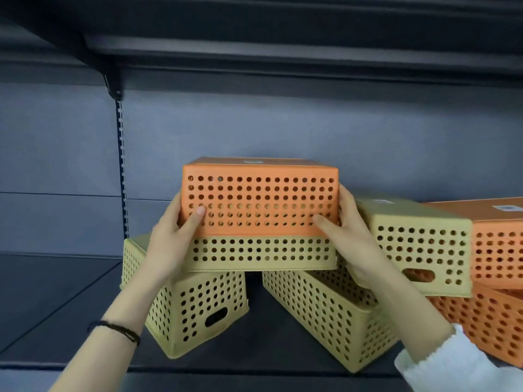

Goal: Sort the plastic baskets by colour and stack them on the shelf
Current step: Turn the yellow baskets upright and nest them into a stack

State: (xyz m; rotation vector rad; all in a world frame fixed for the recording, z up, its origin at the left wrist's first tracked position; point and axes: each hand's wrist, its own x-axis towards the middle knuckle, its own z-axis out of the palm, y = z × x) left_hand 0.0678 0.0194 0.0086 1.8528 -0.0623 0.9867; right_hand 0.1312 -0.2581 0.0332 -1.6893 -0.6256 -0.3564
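Head view: yellow baskets [331, 309] (upturned) beneath hands [169, 244]

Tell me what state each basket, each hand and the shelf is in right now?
Top orange basket: upside down, nested over a yellow one, gripped at both ends.
Yellow basket beneath it: upside down, resting across two yellow baskets.
Lower left yellow basket: upright, tilted.
Lower right yellow basket: upright, tilted.
Yellow basket at right: upside down.
Orange baskets at right: stacked.
Left hand: gripping.
Right hand: gripping.
Shelf: dark, baskets unsorted.
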